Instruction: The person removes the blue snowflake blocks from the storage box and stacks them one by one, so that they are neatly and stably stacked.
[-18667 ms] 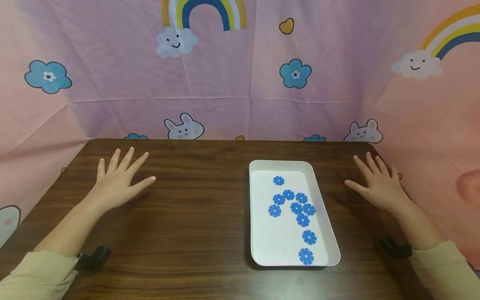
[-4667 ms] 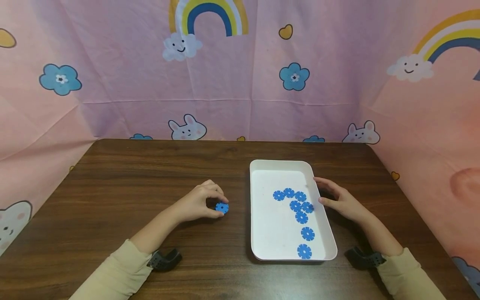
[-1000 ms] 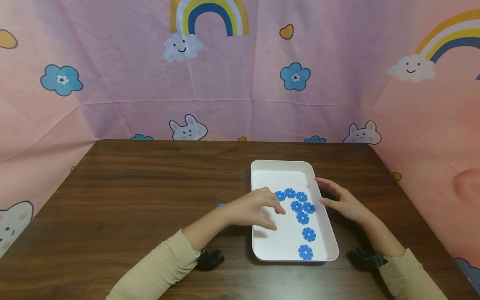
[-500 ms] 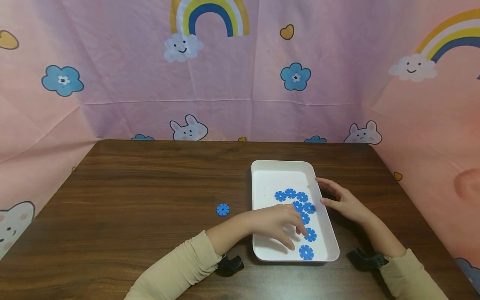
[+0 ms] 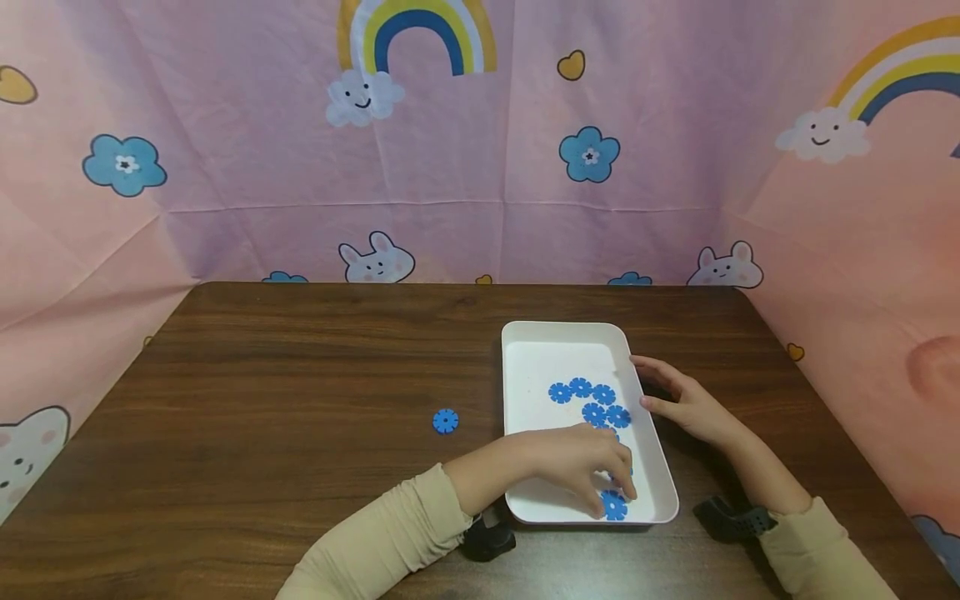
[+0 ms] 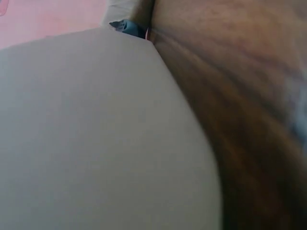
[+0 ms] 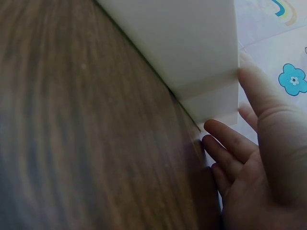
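Note:
In the head view my left hand (image 5: 581, 458) reaches low into the white tray (image 5: 555, 331). Its thumb and fingertips stand apart, right at the edges of the nearest blue notched snowflake disc (image 5: 613, 506), which lies flat. Several more such discs (image 5: 581, 387) lie in the tray, some partly covered by the hand. A single blue disc (image 5: 446, 421) rests on the table left of the tray. My right hand (image 5: 686, 402) rests against the tray's right side with fairly straight fingers. In the right wrist view its thumb (image 7: 268, 96) touches the outer wall (image 7: 192, 43).
The tray stands on a dark wood-grain table (image 5: 315, 367). A pink and purple printed cloth (image 5: 450, 150) hangs behind and beside it. A black wrist strap (image 5: 731, 518) sits at the right cuff. Pale tray wall (image 6: 96, 134) fills much of the left wrist view.
Seconds ago my left hand held a disc over the table; that disc now lies there. The left hand has since moved right and down into the tray. My right hand stays at the rim.

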A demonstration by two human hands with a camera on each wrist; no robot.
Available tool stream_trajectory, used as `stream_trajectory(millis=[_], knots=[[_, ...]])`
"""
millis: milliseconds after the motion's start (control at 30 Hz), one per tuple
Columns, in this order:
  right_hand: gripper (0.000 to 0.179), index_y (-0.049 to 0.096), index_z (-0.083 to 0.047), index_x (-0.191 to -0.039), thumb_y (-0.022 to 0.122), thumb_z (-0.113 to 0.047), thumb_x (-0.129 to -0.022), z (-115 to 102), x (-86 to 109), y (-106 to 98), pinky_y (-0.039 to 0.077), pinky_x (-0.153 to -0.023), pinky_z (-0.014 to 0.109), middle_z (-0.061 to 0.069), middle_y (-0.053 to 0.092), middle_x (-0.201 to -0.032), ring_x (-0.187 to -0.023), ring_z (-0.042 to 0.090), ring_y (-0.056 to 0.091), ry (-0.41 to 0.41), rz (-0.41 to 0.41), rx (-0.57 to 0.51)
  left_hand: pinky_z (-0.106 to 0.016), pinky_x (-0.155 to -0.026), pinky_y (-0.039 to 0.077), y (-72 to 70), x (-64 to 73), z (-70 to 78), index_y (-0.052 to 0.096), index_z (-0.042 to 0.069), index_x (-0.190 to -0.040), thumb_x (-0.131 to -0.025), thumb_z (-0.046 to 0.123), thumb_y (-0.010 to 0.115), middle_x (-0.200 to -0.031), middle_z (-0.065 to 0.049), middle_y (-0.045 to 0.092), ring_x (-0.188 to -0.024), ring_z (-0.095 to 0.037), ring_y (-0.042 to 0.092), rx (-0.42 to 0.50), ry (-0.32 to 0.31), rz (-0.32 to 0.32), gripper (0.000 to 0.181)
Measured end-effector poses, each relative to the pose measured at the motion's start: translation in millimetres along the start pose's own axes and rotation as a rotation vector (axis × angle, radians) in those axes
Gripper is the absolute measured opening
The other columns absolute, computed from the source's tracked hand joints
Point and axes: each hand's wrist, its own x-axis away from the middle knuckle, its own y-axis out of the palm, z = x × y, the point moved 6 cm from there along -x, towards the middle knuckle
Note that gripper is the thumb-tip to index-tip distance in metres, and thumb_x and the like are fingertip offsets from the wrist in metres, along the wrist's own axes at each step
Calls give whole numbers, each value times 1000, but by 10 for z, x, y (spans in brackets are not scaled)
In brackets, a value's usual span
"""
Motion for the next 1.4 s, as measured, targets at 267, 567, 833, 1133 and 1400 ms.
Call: stream_trajectory(millis=[267,567,833,1133,1400], knots=[[58,36,-2,-143,62,-4,-91,11,-2,2,35,-93,63,25,40,-142,-125,46,40,7,1,-10,-10,-78,33,28,-3,-20,73,21,-113,-77,30,82,-104,12,58,-95,2,46,6,-6,-6,38],[58,37,-3,-143,62,-7,-91,41,1,-7,36,-93,61,24,40,-142,-125,47,40,17,13,14,-9,-77,33,36,-3,-26,73,21,-108,-77,30,81,-101,12,59,-94,1,46,20,-9,-10,33],[58,36,-2,-143,62,-6,-91,15,5,8,35,-93,63,25,39,-143,-125,48,40,-1,7,2,-9,-82,32,32,8,-4,73,20,-105,-78,30,81,-99,14,61,-96,1,47,-27,-9,-15,30],[57,37,-2,-143,61,-5,-92,24,0,3,38,-92,61,24,40,-142,-124,47,41,10,6,14,-7,-80,34,29,0,-16,73,16,-106,-78,27,81,-98,13,65,-91,0,48,-18,10,32,31],[57,36,-1,-143,60,-2,-92,14,-2,5,37,-92,63,26,40,-141,-124,48,41,-1,-3,-8,-8,-80,33,-77,31,-13,73,13,-107,-78,28,81,-96,12,67,-92,0,48,-4,49,120,34]])
